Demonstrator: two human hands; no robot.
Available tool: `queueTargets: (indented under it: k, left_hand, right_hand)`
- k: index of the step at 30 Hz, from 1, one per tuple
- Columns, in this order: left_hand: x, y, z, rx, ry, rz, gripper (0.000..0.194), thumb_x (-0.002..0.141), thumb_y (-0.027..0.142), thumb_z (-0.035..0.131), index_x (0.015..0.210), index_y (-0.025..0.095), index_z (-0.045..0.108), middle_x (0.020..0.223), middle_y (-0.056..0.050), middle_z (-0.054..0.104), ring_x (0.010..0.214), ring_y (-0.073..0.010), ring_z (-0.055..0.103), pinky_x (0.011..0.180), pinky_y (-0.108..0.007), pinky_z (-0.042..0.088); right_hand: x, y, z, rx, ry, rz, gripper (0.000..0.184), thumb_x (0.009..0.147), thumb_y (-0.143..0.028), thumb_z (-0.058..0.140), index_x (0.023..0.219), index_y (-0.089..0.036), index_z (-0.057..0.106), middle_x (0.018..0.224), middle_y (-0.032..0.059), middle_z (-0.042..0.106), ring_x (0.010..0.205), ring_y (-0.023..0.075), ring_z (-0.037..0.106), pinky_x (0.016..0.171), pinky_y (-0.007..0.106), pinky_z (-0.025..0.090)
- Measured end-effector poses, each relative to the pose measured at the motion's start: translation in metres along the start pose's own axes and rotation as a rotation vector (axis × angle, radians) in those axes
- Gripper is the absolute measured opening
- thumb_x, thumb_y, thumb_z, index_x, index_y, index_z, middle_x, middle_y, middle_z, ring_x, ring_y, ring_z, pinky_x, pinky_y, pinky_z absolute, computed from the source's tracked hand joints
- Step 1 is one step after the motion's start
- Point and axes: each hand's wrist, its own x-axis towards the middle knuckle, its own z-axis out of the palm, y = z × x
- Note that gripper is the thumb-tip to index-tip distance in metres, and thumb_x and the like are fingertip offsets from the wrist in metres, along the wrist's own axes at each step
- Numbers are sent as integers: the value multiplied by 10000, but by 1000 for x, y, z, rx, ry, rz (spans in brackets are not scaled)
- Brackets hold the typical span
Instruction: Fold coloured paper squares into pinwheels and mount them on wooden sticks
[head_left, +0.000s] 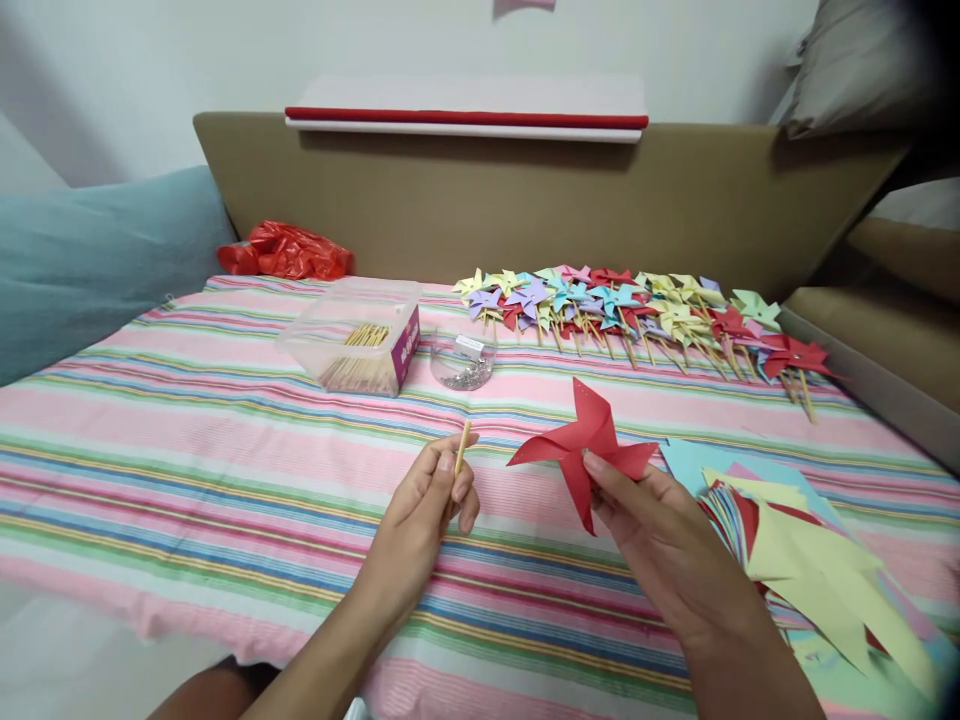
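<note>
Red paper pinwheel (596, 425) pinched in the right hand (654, 525), wooden stick (463, 447) pinched in the left hand (427, 490); beyond, a stick box (406, 348), clear tub (442, 364), mounted pinwheels (615, 298); paper cutouts (814, 570) at right.

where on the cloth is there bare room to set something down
Widest: cloth left of the left hand, this side of the tub. A narrower strip shows between it and the red pinwheel in the right hand. Crowded: far right, with pinwheels, and near right, with paper.
</note>
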Motion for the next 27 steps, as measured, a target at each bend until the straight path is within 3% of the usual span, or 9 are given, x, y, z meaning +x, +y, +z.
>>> queueTargets:
  k: [4,8,12,15,19,21,23,25,27]
  left_hand:
    - [1,1,2,-14,-14,6,208,1022,376,502,1079,197,592,759,50,445,557,-57,392,600,-250,321]
    - [3,1,1,56,-51,31,183,1009,352,533,1083,204,612,757,44,508,579,-73,490,603,-251,352]
    - [2,0,-1,91,-77,23,173,1002,354,544,998,197,616,747,34,568,603,-95,572,643,-257,395]
    - [1,0,-1,88,-77,-14,179,1006,366,534,1028,207,613,704,31,596,597,-107,594,656,-255,407]
    - [0,-1,2,16,-91,-60,197,980,386,578,1043,212,644,717,29,587,573,-94,569,641,-244,419]
    - [-1,-2,3,-51,-82,-76,181,944,379,638,990,207,665,738,26,570,568,-80,530,590,-223,401]
    - [-1,-3,5,-89,-79,-98,173,924,373,665,934,200,673,723,25,555,541,-73,488,534,-211,371]
    - [-2,-3,6,-104,-97,-108,205,922,382,663,863,186,664,718,18,559,508,-68,456,502,-215,355]
    - [-2,-4,6,-118,-103,-111,222,908,368,681,807,173,648,738,8,570,497,-59,418,489,-214,341]
  right_hand:
    - [0,0,1,5,-6,15,206,742,-323,871,864,-195,766,872,19,710,831,137,598,708,196,526]
    - [-1,-1,1,14,-14,21,204,752,-336,863,857,-199,754,822,2,690,760,120,571,685,200,514]
    - [-2,-2,3,-17,-62,9,233,770,-361,846,922,-203,768,904,30,725,876,163,618,777,249,524]
    - [-5,-3,7,-103,-120,-7,259,756,-398,847,898,-195,774,930,48,744,892,190,635,817,292,525]
    - [-13,-3,16,-211,-269,-15,234,742,-398,849,857,-215,760,824,31,722,786,195,646,742,326,544]
    - [-17,-2,21,-243,-360,-103,146,772,-344,827,830,-243,739,837,16,702,806,188,648,751,324,549]
    - [-19,0,25,-329,-420,-297,67,821,-294,783,843,-263,728,939,26,685,916,199,646,827,341,547]
    - [-20,1,29,-450,-414,-501,31,867,-252,732,888,-275,728,1068,50,660,1078,225,619,926,373,523]
    - [-21,3,32,-541,-383,-615,103,898,-203,690,946,-286,727,1159,59,642,1196,237,579,999,391,492]
